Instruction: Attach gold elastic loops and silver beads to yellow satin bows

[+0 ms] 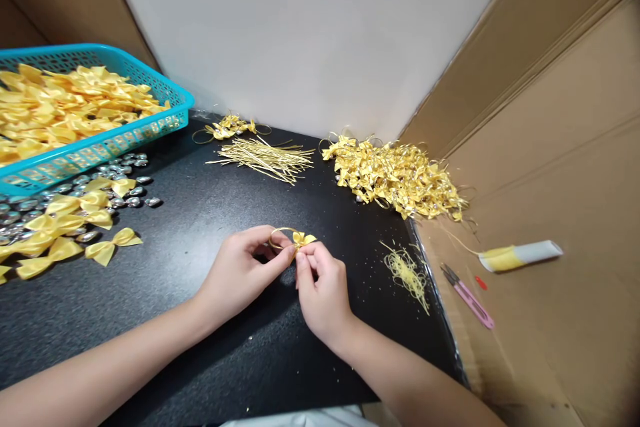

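Observation:
Over the middle of the black table (195, 213), my left hand (253, 263) and my right hand (323, 283) meet with their fingertips close together. Between them is a small yellow ribbon bow (303, 239), pinched by both hands. A thin gold cord loop (274, 232) rises from it and curves over my left fingers. The underside of the bow is hidden by my fingers. Beyond my hands lies a bundle of cut gold cords (265, 157). Loose yellow bows (114, 245) lie to the left, beside silver heart-shaped beads (135, 200).
A blue plastic basket (183, 110) full of yellow bows stands at the left. Finished-looking looped bows (395, 173) are heaped at the back right, with a smaller pile (230, 125) behind the cords. Thread scraps (407, 273), pink thread snips (473, 300) and a thread spool (520, 255) lie right.

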### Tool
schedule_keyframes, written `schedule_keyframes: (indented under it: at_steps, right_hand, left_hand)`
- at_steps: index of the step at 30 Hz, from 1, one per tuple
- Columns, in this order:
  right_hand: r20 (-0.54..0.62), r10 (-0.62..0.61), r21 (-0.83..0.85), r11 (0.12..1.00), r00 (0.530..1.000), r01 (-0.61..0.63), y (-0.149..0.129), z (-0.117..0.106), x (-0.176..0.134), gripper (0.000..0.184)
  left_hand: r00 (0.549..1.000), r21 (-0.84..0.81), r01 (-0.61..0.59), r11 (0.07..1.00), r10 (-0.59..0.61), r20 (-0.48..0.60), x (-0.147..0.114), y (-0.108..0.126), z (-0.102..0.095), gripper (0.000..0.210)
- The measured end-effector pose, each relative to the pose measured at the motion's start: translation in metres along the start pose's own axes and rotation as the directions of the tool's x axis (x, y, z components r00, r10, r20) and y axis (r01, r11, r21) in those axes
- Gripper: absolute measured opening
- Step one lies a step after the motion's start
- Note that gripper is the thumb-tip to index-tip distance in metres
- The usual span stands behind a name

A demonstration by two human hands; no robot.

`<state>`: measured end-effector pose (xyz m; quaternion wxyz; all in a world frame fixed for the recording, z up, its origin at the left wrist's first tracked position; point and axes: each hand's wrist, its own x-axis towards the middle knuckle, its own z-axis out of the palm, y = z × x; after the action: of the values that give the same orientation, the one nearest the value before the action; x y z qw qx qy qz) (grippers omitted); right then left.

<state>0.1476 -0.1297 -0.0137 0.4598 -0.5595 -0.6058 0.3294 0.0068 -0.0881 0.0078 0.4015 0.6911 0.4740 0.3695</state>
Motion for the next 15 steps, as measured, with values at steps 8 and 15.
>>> schedule_keyframes:
  at_steps: [8,15]
  right_hand:
    - [0.016,-0.027,-0.034,0.999,1.000,0.027,0.002,0.001,-0.001,0.015]
    - [0.019,-0.028,-0.049,0.998,0.999,0.029,0.002,0.000,0.000,0.015]
  left_hand:
    - [0.999,0.099,-0.030,0.995,0.031,-0.011,0.002,0.002,-0.001,0.023]
    - [0.960,0.236,-0.277,0.931,0.279,0.026,0.006,0.001,-0.013,0.010]
